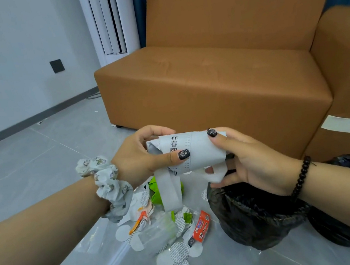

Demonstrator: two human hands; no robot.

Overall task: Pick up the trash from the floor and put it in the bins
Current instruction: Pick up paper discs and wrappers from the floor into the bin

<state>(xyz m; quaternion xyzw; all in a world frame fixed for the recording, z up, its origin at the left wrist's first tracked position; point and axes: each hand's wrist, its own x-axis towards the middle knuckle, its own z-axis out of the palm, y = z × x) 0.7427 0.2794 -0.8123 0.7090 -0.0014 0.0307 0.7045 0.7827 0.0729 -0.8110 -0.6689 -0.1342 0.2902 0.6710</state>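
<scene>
Here both hands, left hand [141, 153] and right hand [240, 163], pinch the crumpled white printed paper bag [191, 152], lying crosswise just above-left of the black-lined bin [257, 215].

Both hands [187, 160] grip paper cup sleeve [193, 152] above black-bagged bin [257, 215].

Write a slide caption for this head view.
Both hands, left and right, hold a paper cup sleeve above the black-lined bin.
</scene>
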